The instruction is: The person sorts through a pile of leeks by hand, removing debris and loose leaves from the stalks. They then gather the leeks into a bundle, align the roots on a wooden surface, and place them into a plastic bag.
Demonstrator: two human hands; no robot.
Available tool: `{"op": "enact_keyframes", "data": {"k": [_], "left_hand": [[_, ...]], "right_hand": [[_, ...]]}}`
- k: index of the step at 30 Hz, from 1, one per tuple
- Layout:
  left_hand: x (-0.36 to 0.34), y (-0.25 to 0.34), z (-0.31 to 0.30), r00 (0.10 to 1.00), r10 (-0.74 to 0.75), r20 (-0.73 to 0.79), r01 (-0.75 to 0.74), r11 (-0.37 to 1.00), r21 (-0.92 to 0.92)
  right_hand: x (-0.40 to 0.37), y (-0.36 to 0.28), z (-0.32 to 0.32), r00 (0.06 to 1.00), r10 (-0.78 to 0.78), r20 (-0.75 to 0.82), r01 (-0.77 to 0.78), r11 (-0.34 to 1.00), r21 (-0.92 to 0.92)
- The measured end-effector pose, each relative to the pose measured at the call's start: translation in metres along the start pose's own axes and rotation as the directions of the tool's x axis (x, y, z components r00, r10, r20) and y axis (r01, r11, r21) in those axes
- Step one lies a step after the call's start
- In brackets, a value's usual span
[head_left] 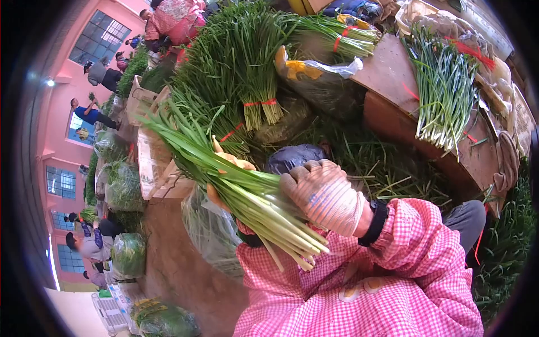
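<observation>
Your left hand (230, 159) was wrapped around a bunch of garlic chives (255, 202) in front of your chest, probably so the loose leaves stayed together. Your right hand (330, 196) was bent beside the stalks; I could not tell if it pinched any. Beyond, tied bunches (255, 62) lay together, red bands (269, 102) likely keeping them neat.
</observation>
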State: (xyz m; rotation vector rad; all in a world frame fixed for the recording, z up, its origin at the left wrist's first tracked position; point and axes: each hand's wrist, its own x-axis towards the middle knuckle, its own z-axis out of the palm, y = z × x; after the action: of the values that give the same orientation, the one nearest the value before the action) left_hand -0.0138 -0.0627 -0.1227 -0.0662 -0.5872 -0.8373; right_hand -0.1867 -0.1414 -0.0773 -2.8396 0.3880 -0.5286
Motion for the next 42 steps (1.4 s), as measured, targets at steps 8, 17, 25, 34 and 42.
{"op": "enact_keyframes", "data": {"k": [8, 17, 25, 34, 42], "left_hand": [[0.003, 0.018, -0.018, 0.994, -0.108, 0.003, 0.104, 0.950, -0.296], [0.012, 0.014, -0.008, 0.979, -0.202, 0.034, 0.203, 0.935, -0.290], [0.005, 0.037, -0.028, 0.980, -0.159, -0.121, 0.136, 0.974, -0.182], [0.014, 0.061, -0.042, 0.958, -0.255, -0.129, 0.226, 0.952, -0.206], [0.016, 0.050, -0.042, 0.956, -0.292, -0.028, 0.276, 0.929, -0.248]], "right_hand": [[-0.012, 0.033, -0.005, 0.999, 0.019, -0.049, -0.005, 0.961, 0.278], [-0.014, 0.010, -0.004, 0.985, 0.035, 0.168, -0.136, 0.753, 0.644], [-0.047, 0.026, -0.019, 0.951, -0.028, 0.308, -0.062, 0.958, 0.280], [-0.120, 0.084, 0.004, 0.950, 0.127, 0.284, -0.278, 0.758, 0.590], [-0.067, 0.002, 0.043, 0.997, -0.017, 0.074, -0.075, -0.103, 0.992]]}}
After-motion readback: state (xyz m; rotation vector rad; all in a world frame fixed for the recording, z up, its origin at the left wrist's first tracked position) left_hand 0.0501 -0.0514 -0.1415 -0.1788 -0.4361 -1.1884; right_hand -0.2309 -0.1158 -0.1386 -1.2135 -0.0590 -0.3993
